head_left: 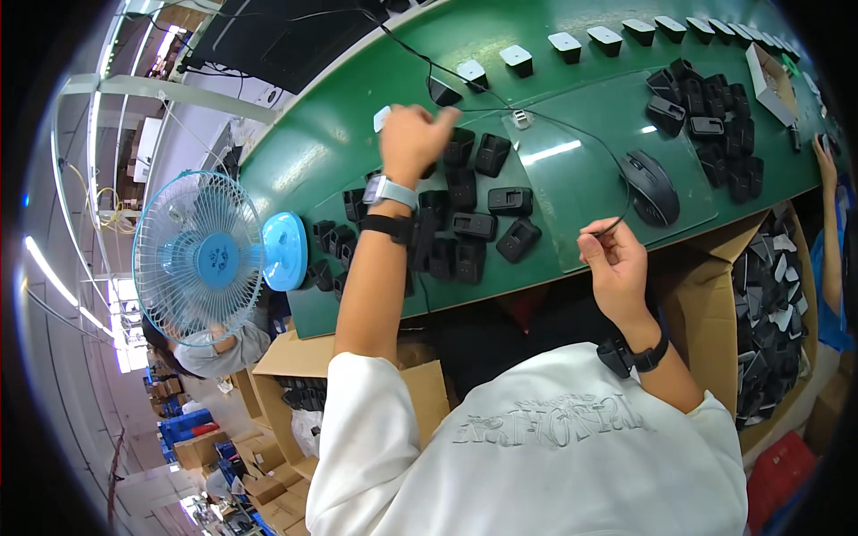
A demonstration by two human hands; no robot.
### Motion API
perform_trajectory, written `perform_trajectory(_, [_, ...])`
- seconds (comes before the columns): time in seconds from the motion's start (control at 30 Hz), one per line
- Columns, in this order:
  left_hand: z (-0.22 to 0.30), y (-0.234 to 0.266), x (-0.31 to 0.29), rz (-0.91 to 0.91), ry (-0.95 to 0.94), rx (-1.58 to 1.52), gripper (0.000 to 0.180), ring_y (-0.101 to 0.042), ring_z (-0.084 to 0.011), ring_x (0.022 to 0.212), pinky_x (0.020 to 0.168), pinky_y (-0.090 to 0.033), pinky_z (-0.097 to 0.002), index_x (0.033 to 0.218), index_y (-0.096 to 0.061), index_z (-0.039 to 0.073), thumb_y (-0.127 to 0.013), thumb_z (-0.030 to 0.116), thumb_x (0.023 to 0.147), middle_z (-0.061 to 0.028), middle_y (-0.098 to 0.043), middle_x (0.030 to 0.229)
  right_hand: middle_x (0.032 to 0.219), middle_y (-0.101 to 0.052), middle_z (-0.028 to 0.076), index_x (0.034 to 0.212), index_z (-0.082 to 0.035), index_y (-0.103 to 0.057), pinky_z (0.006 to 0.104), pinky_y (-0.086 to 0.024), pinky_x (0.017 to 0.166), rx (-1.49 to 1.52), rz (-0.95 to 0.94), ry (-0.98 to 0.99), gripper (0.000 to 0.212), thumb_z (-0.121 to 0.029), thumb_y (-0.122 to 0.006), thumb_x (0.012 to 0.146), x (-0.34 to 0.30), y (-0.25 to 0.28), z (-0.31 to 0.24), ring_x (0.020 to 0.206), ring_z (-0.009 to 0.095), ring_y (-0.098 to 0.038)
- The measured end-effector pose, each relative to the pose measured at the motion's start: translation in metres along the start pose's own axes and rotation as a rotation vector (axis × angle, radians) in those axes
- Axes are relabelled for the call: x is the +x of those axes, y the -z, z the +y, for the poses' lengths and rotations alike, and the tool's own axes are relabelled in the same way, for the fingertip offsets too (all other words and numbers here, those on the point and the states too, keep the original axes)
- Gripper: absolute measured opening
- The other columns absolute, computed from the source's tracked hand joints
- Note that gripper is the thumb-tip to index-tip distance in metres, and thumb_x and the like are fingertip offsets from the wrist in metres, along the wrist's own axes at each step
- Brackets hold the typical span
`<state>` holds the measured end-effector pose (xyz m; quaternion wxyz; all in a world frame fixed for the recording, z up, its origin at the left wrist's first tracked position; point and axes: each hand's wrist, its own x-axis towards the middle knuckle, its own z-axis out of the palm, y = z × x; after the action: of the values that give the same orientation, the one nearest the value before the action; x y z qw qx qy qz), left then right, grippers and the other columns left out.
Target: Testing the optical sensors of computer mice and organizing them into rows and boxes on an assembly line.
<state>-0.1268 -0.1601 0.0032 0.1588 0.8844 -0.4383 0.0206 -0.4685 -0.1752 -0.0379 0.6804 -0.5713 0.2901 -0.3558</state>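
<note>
My left hand (415, 138) reaches over a cluster of black plastic housings (461, 189) on the green table. It is smeared by motion and its fingers are mostly hidden, so I cannot tell whether it holds anything. Just beside its fingers shows a white-topped piece (382, 118). Between thumb and fingertips, my right hand (618, 268) pinches a thin black cable (611, 150) near the table's front edge. That cable curves back past a small pale connector (521, 119). Close to my right hand, a black computer mouse (651, 188) lies on a clear sheet (559, 201).
A row of white-topped black blocks (565, 46) lines the far side. More black housings (706, 125) and an open carton (772, 85) are at the right. A blue fan (214, 255) stands left. Below the edge are cardboard boxes (702, 313); another person's arm (829, 223) shows far right.
</note>
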Motion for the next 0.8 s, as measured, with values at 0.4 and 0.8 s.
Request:
perform_trajectory(0.4, [-0.085,0.037,-0.013,0.283,0.107,-0.332,0.039,-0.067,-0.0268,0.087,0.080,-0.055,-0.0340,0.103,-0.066,0.005,-0.086,0.012,0.071,-0.0174,-0.068,0.101,0.096,-0.067,0.005,0.097,0.001,-0.068,0.0240,-0.052,0.077,-0.021,-0.173,0.130,0.011,-0.001,-0.075,0.090,0.011,-0.011,-0.022,0.086,0.010,-0.064])
perform_trajectory(0.8, [0.065,0.067,-0.188,-0.237,-0.239,-0.716,0.030,-0.054,-0.0205,0.072,0.067,-0.045,-0.0294,0.088,-0.065,0.001,-0.070,0.007,0.059,-0.0076,-0.052,0.081,0.098,-0.070,0.006,0.098,0.003,-0.068,0.0278,-0.054,0.084,0.057,-0.422,0.066,0.012,0.002,-0.075,0.088,0.026,-0.053,-0.069,0.091,0.012,-0.066])
